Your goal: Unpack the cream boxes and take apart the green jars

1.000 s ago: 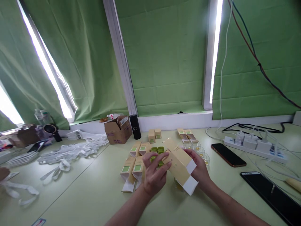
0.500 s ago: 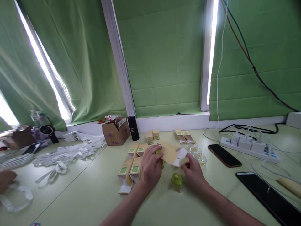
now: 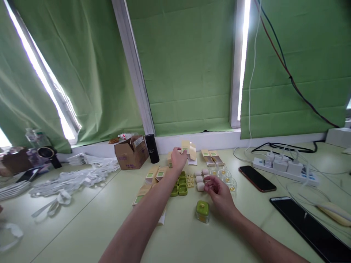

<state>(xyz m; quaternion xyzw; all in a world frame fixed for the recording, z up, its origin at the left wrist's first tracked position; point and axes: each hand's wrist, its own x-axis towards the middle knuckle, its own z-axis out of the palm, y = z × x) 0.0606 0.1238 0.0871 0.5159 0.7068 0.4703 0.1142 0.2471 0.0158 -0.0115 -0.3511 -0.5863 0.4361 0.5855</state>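
Note:
My left hand stretches toward the back of the table, closed on a small kraft carton with a green label and loose flaps. My right hand is beside several white rolls; its fingers are curled but apart, and its fingertips come close to the front roll. A clear square jar with a green lid stands nearer to me. Left of the rolls lie small yellow pieces and green square lids. Behind my right hand are clear jars with golden bottoms.
More kraft cartons lie left, partly behind my left forearm, and two open cartons lie at the back. A brown box and black cylinder stand by the wall. Phone, tablet and power strip lie right.
My left hand has carried the carton away from me to the back of the table. My right hand has let go of it and moved slightly, beside the rolls, which are now visible.

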